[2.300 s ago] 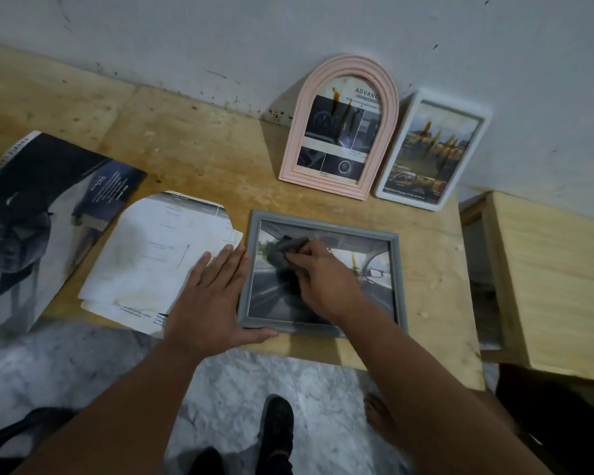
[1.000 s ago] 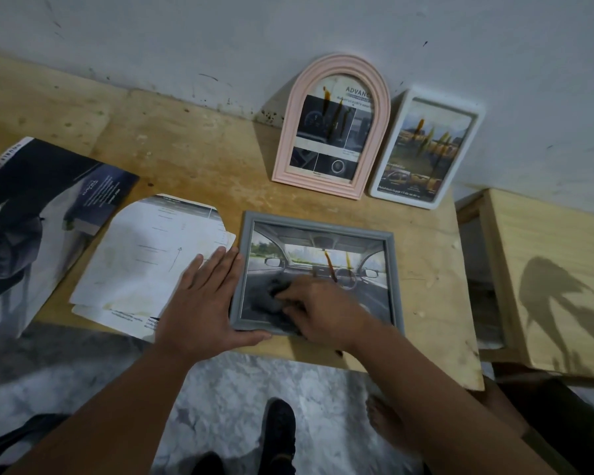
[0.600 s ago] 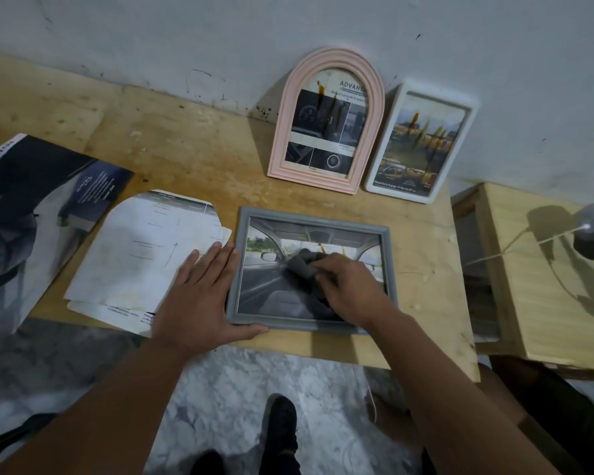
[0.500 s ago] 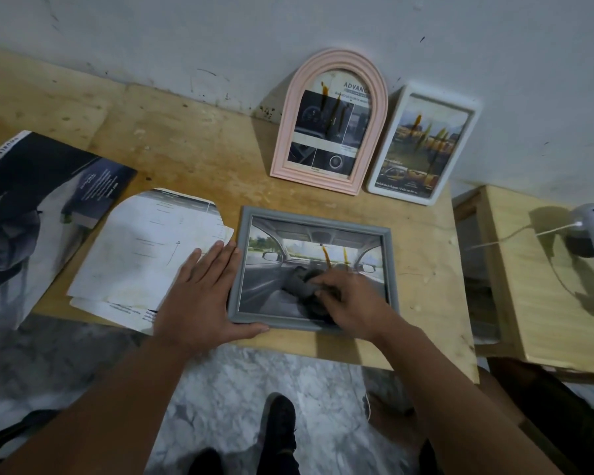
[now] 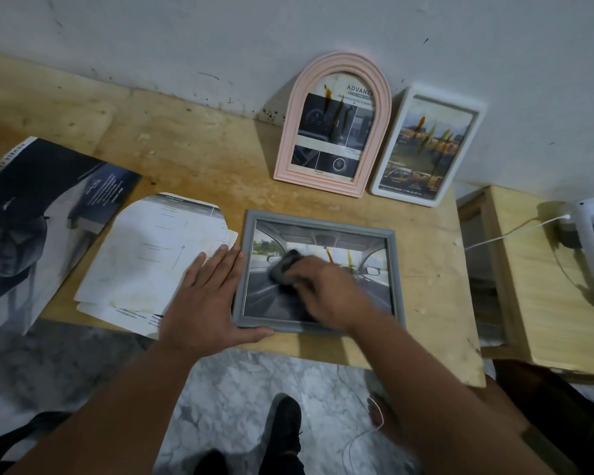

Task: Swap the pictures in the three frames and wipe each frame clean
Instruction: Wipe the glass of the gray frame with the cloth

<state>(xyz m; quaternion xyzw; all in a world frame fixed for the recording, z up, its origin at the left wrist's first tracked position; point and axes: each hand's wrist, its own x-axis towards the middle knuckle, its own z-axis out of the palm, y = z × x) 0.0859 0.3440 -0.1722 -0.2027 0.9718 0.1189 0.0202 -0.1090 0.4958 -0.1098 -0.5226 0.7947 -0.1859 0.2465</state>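
Bracing grey frame (image 5: 396,269) flat on table (image 5: 192,156): left hand (image 5: 208,296) spread against its edge. Right hand (image 5: 326,293) pinches cloth (image 5: 283,264), rubbing the glass.

A right hand (image 5: 326,293) presses a dark cloth (image 5: 283,265) on a grey frame (image 5: 396,269) lying at the tabletop's (image 5: 203,149) front edge, while a flat left hand (image 5: 208,296) steadies its left side.
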